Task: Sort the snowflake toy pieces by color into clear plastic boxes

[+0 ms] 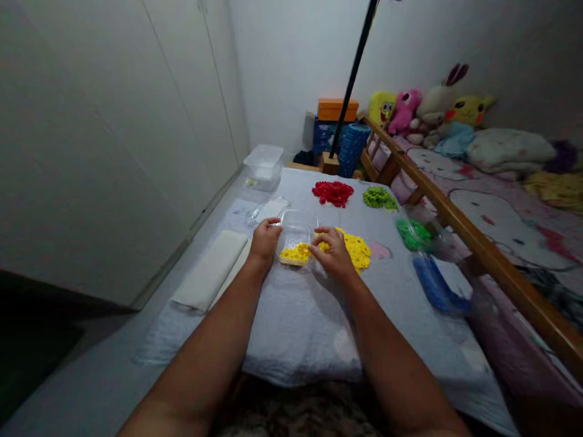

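A small clear plastic container (296, 227) lies tilted on the grey cloth, with yellow pieces (294, 254) gathered in its near end. My left hand (264, 240) grips its left side, fingers curled over the rim. My right hand (334, 252) rests at its right edge, fingers bent over the pile of yellow pieces (357, 249) that spreads to the right. Whether the right fingers pinch any pieces is hidden.
Red pieces (333, 192) and light green pieces (379, 198) lie farther back. Green pieces (412, 235) and blue pieces (435, 285) sit in clear bags at right. A clear lidded box (264, 164), folded white cloth (212, 270), wooden bed rail (460, 224) and black pole (353, 76) surround the area.
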### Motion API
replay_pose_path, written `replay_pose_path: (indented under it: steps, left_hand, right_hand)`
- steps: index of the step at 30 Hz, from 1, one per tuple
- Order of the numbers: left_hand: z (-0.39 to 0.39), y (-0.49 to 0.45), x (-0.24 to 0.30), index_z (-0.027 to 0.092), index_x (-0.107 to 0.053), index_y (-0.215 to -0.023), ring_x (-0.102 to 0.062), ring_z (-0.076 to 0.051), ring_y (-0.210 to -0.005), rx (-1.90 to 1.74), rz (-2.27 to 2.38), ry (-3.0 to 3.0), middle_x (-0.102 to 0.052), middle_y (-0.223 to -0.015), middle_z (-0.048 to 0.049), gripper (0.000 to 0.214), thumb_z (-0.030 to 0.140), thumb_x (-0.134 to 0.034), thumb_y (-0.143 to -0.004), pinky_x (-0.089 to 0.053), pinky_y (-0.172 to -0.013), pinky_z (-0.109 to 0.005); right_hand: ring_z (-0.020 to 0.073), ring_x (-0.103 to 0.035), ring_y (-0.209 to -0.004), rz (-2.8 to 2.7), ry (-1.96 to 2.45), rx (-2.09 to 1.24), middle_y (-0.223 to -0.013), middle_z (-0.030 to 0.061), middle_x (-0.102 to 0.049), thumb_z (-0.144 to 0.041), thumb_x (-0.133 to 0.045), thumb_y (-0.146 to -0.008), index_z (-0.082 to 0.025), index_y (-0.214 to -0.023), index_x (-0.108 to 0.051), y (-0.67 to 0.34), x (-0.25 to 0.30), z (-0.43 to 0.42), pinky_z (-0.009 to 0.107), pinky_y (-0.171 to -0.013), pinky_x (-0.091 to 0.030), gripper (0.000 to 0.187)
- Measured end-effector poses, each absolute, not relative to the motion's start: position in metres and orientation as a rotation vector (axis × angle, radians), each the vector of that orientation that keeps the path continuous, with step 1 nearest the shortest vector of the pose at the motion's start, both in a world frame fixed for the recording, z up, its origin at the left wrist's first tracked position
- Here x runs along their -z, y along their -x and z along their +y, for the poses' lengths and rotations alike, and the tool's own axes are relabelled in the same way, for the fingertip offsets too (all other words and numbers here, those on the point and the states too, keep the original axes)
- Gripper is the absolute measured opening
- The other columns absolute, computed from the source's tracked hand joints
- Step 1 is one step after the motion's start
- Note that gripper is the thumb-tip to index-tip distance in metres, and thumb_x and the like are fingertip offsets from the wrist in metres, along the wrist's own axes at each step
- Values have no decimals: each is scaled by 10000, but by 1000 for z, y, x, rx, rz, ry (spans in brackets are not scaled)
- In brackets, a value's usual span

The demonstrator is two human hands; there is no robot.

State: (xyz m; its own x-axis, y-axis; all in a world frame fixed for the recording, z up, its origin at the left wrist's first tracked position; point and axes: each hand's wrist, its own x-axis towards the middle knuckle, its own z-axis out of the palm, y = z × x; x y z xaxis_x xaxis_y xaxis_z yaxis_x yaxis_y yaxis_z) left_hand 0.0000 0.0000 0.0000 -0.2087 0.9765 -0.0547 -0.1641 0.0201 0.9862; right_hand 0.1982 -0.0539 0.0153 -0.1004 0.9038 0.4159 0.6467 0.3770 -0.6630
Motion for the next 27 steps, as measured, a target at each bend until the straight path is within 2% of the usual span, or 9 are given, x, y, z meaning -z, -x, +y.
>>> replay_pose_path:
  steps: [4, 9, 14, 19, 23, 27]
  left_hand:
    - [-2, -1, -4, 155, -669, -985, -459, -119, -559, -1399, 1253, -929, -554, -634, 51, 455, 330, -671, -566, -331, -537, -242]
    - [-5, -1, -10, 156, -661, -959, -428, -109, -536, -1392, 1248, -921, -535, -606, 59, 429, 322, -669, -563, -304, -520, -239]
    - [-7, -1, -13, 157, -662, -963, -439, -116, -544, -1391, 1243, -920, -541, -601, 55, 423, 310, -672, -568, -319, -528, -241]
    - [-7, -1, -14, 158, -661, -956, -447, -116, -539, -1387, 1242, -900, -550, -611, 50, 411, 300, -674, -571, -321, -530, -240]
    - [-7, -1, -13, 159, -664, -953, -432, -110, -527, -1385, 1245, -904, -541, -601, 55, 397, 295, -675, -581, -304, -519, -234]
    - [-6, 0, -12, 157, -666, -955, -435, -109, -528, -1393, 1242, -910, -545, -603, 55, 400, 299, -677, -581, -312, -516, -233]
  right_hand:
    - [301, -554, -1235, -1846, 1386, -371, -1253, 97, -685, -234, -703, -843, -251, -810, -733, -195, -13, -56, 529, -1124, -385, 48]
    - [292, -534, -1271, -1752, 1435, -281, -1275, 94, -673, -237, -653, -873, -253, -937, -766, -204, -14, -53, 507, -1158, -361, 131]
    - [319, -512, -1281, -1642, 1672, -161, -1291, 117, -666, -213, -612, -882, -230, -944, -768, -221, -18, -48, 514, -1127, -363, 170]
    - [366, -445, -1336, -1781, 1880, -91, -1386, 128, -623, -227, -687, -828, -227, -937, -759, -227, -17, -50, 545, -1124, -322, 131]
    - [390, -392, -1384, -1954, 1930, -93, -1436, 141, -587, -251, -749, -769, -224, -981, -735, -225, -12, -55, 584, -1158, -255, 214]
    - [386, -389, -1398, -1968, 1940, -122, -1433, 133, -595, -219, -751, -760, -221, -965, -717, -223, -12, -54, 585, -1170, -233, 208]
